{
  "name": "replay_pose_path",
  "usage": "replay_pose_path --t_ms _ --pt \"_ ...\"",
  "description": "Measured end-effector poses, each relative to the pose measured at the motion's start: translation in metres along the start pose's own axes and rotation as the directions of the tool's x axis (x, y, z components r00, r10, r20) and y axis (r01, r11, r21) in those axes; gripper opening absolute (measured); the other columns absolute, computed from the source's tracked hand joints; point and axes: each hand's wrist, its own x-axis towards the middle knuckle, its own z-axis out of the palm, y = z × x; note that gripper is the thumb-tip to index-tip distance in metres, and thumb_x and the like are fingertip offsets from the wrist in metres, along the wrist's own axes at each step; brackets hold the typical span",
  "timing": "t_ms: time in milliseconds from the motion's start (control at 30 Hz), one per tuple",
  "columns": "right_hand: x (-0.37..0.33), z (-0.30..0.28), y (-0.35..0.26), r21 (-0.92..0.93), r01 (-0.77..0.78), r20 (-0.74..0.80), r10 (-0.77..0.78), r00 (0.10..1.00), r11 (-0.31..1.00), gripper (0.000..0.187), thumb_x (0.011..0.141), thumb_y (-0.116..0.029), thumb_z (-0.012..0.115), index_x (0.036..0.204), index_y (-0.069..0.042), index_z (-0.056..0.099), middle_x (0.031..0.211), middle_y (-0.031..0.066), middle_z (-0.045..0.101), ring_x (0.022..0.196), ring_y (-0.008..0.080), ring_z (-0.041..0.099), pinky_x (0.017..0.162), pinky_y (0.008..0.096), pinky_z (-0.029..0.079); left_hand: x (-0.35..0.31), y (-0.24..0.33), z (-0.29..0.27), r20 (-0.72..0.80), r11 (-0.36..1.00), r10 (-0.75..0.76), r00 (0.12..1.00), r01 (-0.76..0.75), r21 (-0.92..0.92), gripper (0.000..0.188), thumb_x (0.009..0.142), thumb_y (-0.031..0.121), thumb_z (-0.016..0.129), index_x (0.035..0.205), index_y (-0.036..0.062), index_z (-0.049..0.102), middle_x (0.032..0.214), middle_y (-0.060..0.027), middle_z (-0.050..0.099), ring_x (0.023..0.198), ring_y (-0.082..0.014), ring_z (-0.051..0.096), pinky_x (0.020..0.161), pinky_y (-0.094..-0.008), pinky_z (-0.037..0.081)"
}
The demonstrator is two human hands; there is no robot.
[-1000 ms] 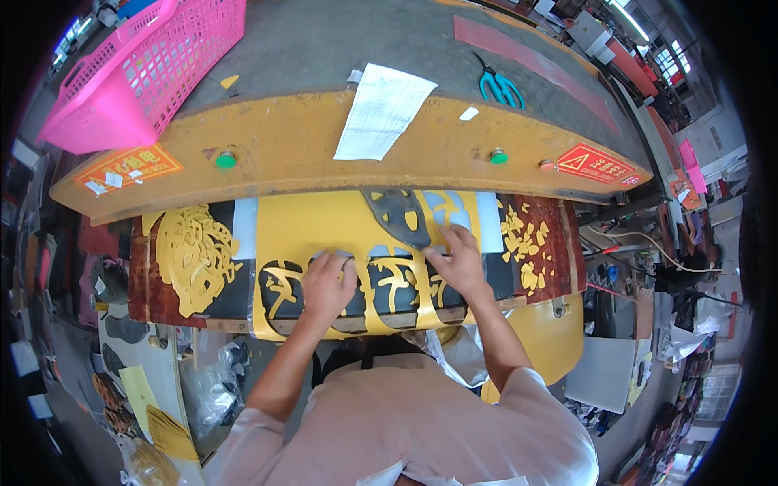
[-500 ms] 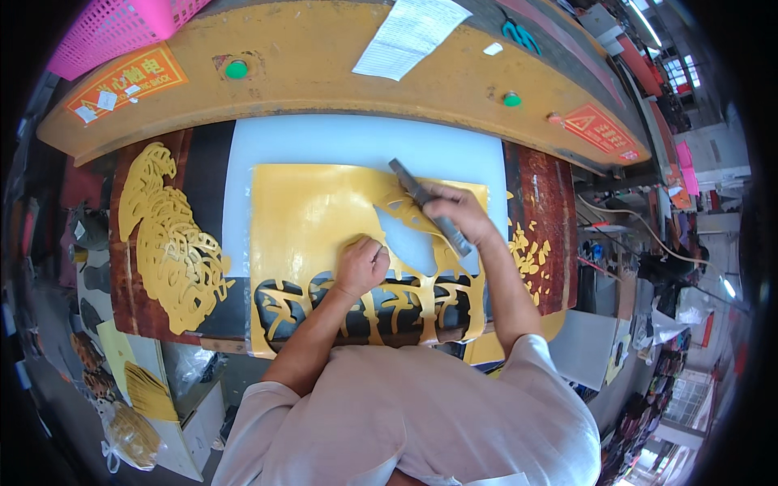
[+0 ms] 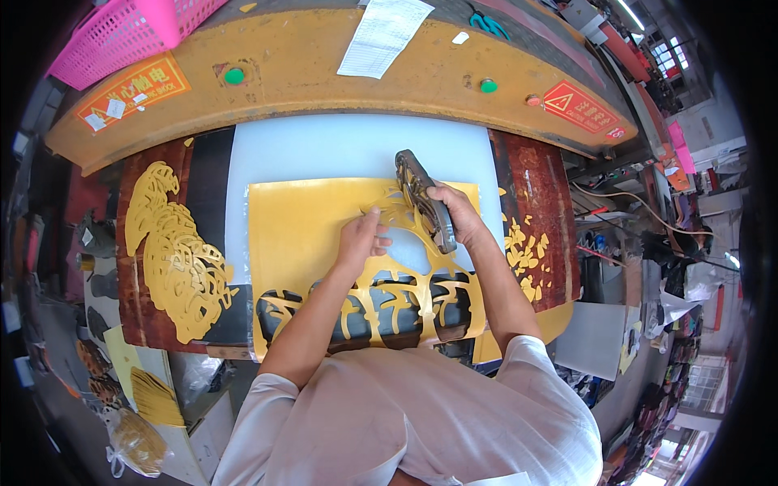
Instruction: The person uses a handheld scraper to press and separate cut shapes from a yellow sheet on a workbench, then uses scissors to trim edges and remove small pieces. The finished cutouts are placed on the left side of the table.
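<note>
A yellow sheet [image 3: 292, 223] lies partly over a white cutting board [image 3: 324, 150], its near part hanging in strips around several cut-out holes. My right hand [image 3: 460, 212] grips a dark, elongated cutting die [image 3: 424, 198] by its right side, tilted up on edge above the sheet. Yellow material shows inside the die's frame. My left hand [image 3: 361, 240] is just left of the die, over the sheet beside a large hole, with its fingers apart and nothing visible in them. Whether its fingertips touch the sheet is hard to make out.
Yellow cut-out pieces [image 3: 180, 251] are piled at the left, and small yellow scraps [image 3: 525, 251] lie at the right. Across the far side runs an orange machine beam [image 3: 292, 85] with green buttons [image 3: 234, 76]. On top rest a pink basket [image 3: 121, 40], a paper [image 3: 385, 36] and teal-handled scissors [image 3: 489, 26].
My right hand has turned the die, so its inner side with yellow material now shows. My left hand has risen slightly and gone from curled to fingers apart. The view has shifted a little.
</note>
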Motion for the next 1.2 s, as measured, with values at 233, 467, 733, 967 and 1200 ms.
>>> replay_pose_path --t_ms 233,467,733,967,1200 --pt "-0.012 -0.046 -0.009 0.208 0.17 -0.19 -0.131 0.973 0.963 0.063 0.09 -0.039 0.076 0.141 -0.005 0.063 0.107 0.0117 0.072 0.082 0.0213 0.07 0.07 0.0358 0.059 0.018 0.003 0.0 0.053 0.978 -0.019 0.998 0.029 -0.206 0.059 0.107 0.038 0.065 0.136 -0.0125 0.056 0.126 -0.0254 0.069 0.117 -0.033 0.073 0.093 -0.0412 0.065" --pt "-0.084 -0.1 -0.051 0.422 0.421 -0.258 -0.339 0.905 0.803 0.076 0.09 -0.053 0.072 0.143 -0.001 0.058 0.124 0.0229 0.07 0.102 0.0404 0.072 0.085 0.0513 0.062 0.026 -0.006 0.008 -0.061 0.999 -0.001 0.998 -0.001 -0.045 0.042 0.107 0.025 0.066 0.128 -0.0108 0.063 0.112 -0.0208 0.073 0.1 -0.0302 0.078 0.083 -0.0373 0.068" --pt "-0.117 -0.134 0.054 0.952 0.295 -0.301 -0.073 0.951 -0.084 0.084 0.082 -0.051 0.071 0.151 -0.008 0.054 0.149 0.0244 0.051 0.132 0.05 0.046 0.105 0.0596 0.053 -0.002 0.014 0.004 -0.012 0.998 -0.036 0.999 0.035 -0.055 0.041 0.106 0.026 0.064 0.128 -0.0082 0.065 0.109 -0.0219 0.074 0.092 -0.0264 0.077 0.082 -0.0372 0.065" --pt "-0.136 -0.155 0.093 0.904 0.389 -0.396 0.001 0.918 0.178 0.081 0.088 -0.057 0.069 0.148 -0.005 0.055 0.144 0.0259 0.057 0.126 0.0477 0.057 0.1 0.0584 0.056 -0.047 0.032 -0.065 0.104 0.326 0.611 0.785 -0.369 0.87 0.045 0.102 0.029 0.067 0.135 -0.0004 0.065 0.128 -0.0207 0.071 0.113 -0.0419 0.069 0.098 -0.0473 0.056" --pt "-0.131 -0.131 0.046 0.117 0.309 -0.564 -0.193 0.803 0.944 0.054 0.098 -0.039 0.07 0.139 -0.004 0.062 0.112 0.0125 0.074 0.087 0.0246 0.075 0.069 0.0375 0.063 0.025 0.047 -0.126 0.225 -0.185 0.691 0.687 -0.133 0.974 0.06 0.101 0.039 0.065 0.15 0.0058 0.058 0.16 -0.0185 0.05 0.153 -0.0391 0.04 0.127 -0.0547 0.027"
